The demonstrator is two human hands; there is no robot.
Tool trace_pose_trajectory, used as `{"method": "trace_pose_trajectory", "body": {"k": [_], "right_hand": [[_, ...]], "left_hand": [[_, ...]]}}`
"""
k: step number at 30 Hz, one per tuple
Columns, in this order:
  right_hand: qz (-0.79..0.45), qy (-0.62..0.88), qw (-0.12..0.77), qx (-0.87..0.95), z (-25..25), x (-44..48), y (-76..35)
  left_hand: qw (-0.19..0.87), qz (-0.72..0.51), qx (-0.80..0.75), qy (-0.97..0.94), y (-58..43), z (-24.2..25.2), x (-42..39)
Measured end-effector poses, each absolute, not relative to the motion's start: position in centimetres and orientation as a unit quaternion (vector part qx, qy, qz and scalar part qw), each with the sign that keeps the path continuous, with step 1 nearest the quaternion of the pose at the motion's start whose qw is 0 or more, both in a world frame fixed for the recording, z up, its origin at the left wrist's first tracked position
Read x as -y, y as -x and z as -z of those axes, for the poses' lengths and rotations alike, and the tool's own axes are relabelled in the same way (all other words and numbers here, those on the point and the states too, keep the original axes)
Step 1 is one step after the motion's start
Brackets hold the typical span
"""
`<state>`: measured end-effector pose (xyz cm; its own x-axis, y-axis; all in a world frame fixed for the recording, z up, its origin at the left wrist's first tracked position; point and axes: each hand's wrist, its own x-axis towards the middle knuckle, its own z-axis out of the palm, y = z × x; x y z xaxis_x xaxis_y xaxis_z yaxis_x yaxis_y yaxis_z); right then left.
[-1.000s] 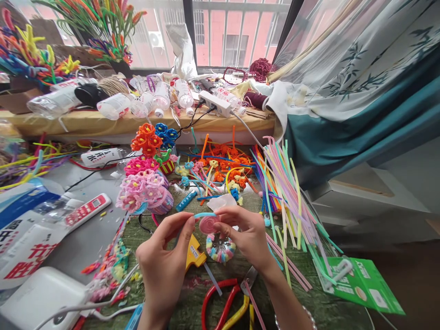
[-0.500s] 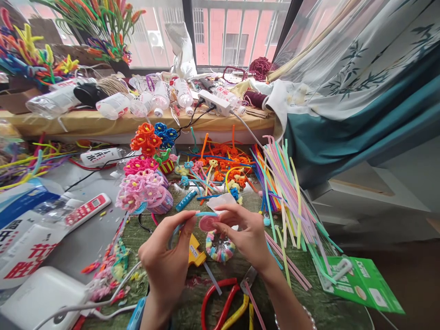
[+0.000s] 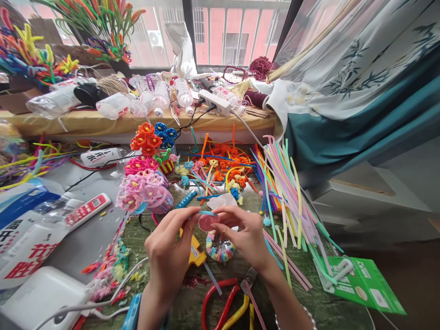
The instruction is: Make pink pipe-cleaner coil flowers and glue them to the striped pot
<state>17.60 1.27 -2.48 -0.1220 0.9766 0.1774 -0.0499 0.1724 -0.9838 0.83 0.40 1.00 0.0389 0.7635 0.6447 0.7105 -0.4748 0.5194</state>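
Observation:
Between my hands is a flat pink coiled disc (image 3: pixel 207 223), with a light blue pipe cleaner (image 3: pixel 207 213) along its top edge. My right hand (image 3: pixel 245 233) pinches the disc between thumb and fingers. My left hand (image 3: pixel 168 252) is closed on the blue pipe cleaner at the disc's left side. Just below the disc lies a pastel fuzzy ring (image 3: pixel 210 246) around a clear plastic piece. A yellow glue gun (image 3: pixel 197 255) with a glue stick in it is partly hidden behind my left hand. Nearer me lie cutters (image 3: pixel 233 293) with red and yellow handles.
Pipe-cleaner flowers (image 3: pixel 142 190) stand left of centre. A bundle of pastel pipe cleaners (image 3: pixel 292 201) lies at the right, above a green packet (image 3: pixel 367 284). A white box with cables (image 3: pixel 44 293) is front left. Bottles and a power strip (image 3: pixel 216 103) line the sill.
My left hand has shifted slightly right, closer to the disc, along the blue pipe cleaner. My right hand and the disc have hardly moved.

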Motion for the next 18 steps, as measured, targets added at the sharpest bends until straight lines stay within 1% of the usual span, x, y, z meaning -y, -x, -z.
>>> {"method": "trace_pose_trajectory", "body": {"k": [5, 10, 15, 18], "right_hand": [[-0.492, 0.429, 0.517, 0.553, 2.31, -1.31, -17.6], [-0.465, 0.441, 0.52, 0.565, 2.24, -1.34, -17.55], [-0.474, 0.432, 0.526, 0.559, 2.49, -1.26, -17.43], [-0.489, 0.424, 0.538, 0.54, 2.65, -1.14, -17.34]], "left_hand": [[0.044, -0.454, -0.518, -0.723, -0.74, -1.21, -0.41], [0.028, -0.437, -0.518, -0.735, -0.62, -1.31, -0.48], [0.024, -0.441, -0.533, -0.721, -0.82, -1.16, -0.42], [0.045, -0.45, -0.56, -0.694, -0.96, -0.68, -0.13]]}}
